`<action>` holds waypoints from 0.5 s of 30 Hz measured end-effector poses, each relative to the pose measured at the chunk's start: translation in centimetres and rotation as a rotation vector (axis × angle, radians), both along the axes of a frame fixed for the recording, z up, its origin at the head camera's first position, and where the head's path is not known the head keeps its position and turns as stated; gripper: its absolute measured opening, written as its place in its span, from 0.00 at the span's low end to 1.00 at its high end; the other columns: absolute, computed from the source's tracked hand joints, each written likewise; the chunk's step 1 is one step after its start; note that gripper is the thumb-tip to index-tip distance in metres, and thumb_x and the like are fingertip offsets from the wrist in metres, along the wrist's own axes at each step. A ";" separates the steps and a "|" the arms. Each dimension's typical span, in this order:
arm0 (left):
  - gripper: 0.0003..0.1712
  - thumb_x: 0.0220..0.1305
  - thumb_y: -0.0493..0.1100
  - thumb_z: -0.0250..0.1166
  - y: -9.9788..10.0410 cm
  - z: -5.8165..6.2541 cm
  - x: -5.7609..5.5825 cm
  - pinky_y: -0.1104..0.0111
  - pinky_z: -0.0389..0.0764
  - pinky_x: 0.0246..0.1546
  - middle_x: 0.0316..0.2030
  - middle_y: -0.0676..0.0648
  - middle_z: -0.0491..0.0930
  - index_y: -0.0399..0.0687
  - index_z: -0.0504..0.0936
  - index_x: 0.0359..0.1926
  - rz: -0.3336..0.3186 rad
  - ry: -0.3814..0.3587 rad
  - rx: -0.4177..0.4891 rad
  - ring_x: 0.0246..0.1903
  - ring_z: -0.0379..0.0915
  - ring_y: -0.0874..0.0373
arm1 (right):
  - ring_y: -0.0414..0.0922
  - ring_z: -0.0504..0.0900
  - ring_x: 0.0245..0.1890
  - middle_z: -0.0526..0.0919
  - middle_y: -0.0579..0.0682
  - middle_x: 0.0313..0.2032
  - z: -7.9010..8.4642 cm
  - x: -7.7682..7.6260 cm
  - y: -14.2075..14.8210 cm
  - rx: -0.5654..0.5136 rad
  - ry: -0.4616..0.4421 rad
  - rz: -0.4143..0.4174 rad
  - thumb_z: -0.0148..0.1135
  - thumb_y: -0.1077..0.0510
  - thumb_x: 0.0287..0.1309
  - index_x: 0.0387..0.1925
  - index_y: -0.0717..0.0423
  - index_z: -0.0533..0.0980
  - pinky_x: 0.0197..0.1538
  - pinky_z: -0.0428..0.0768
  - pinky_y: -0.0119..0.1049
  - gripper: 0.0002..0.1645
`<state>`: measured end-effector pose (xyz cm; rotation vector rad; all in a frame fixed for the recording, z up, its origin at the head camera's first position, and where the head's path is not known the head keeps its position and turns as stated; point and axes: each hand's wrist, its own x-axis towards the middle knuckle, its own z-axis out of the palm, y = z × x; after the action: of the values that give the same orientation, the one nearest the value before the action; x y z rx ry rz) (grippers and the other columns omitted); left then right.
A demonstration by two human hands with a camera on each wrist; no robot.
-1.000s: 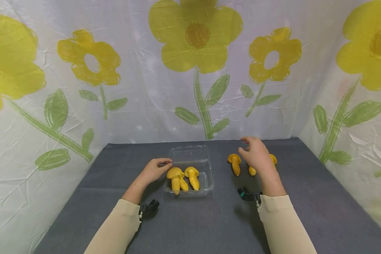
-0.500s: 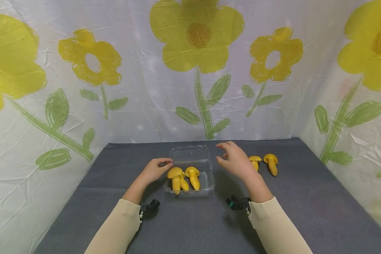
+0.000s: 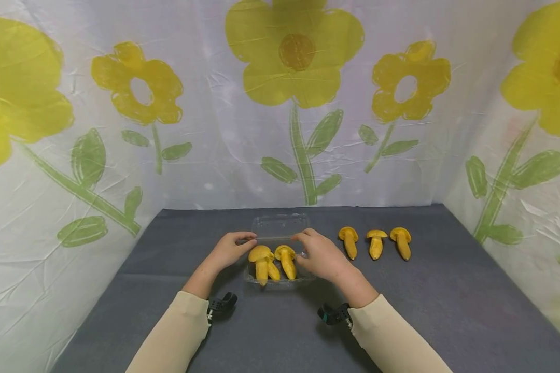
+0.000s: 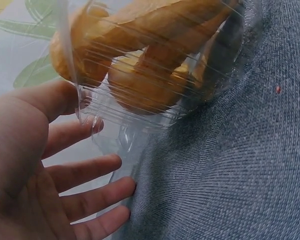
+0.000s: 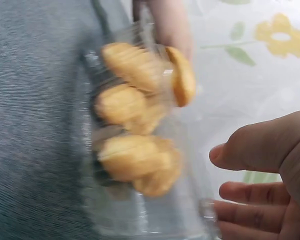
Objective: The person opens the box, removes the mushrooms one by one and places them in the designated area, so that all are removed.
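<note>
A clear plastic clamshell box [image 3: 280, 283] stands on the table with its lid [image 3: 280, 224] folded back. Inside lie a large yellow mushroom [image 3: 261, 267], a smaller mushroom [image 3: 273, 270] partly behind it, and another mushroom [image 3: 287, 261] to the right. My left hand [image 3: 226, 251] touches the box's left rim; in the left wrist view its fingers [image 4: 97, 192] are spread and fairly straight. At the box's right side is my right hand [image 3: 324, 256], thumb and fingers apart. Nothing shows between them in the right wrist view, where the box [image 5: 140, 205] is blurred.
Right of the box, a left mushroom [image 3: 349, 243], a middle mushroom [image 3: 376, 244] and a right mushroom [image 3: 401, 243] lie in a row on the dark grey cloth [image 3: 280, 331]. Behind hangs a white curtain [image 3: 205, 171] with painted yellow flowers.
My right hand has moved left and down, from above the loose mushrooms to the box's right side, uncovering all three in the row. My left hand has stayed at the box's left rim.
</note>
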<state>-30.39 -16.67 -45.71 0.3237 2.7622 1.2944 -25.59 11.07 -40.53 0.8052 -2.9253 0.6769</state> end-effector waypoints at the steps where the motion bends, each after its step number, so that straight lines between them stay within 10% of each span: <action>1: 0.23 0.77 0.49 0.62 0.0 0.0 0.0 0.47 0.80 0.52 0.61 0.42 0.80 0.44 0.81 0.65 -0.001 0.001 0.001 0.59 0.74 0.39 | 0.46 0.80 0.42 0.76 0.56 0.60 -0.2 0.0 -0.2 0.002 -0.008 0.002 0.70 0.59 0.66 0.65 0.57 0.76 0.40 0.80 0.41 0.28; 8: 0.23 0.77 0.50 0.62 0.0 0.0 -0.1 0.47 0.80 0.53 0.61 0.42 0.80 0.44 0.81 0.65 -0.009 -0.002 0.017 0.60 0.74 0.39 | 0.54 0.79 0.60 0.77 0.55 0.64 -1.4 -0.2 -1.0 0.029 -0.024 0.010 0.72 0.53 0.65 0.67 0.55 0.75 0.57 0.80 0.52 0.31; 15: 0.23 0.76 0.50 0.62 0.0 -0.1 -0.1 0.47 0.81 0.51 0.61 0.42 0.80 0.45 0.82 0.65 -0.009 -0.001 0.012 0.59 0.75 0.39 | 0.52 0.83 0.54 0.80 0.53 0.61 -2.7 -0.4 -1.8 0.119 0.065 -0.028 0.74 0.46 0.62 0.66 0.52 0.77 0.46 0.84 0.48 0.34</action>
<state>-30.51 -16.69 -45.77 0.3366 2.7503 1.3086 -26.02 9.25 -43.22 0.7789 -2.9352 0.4687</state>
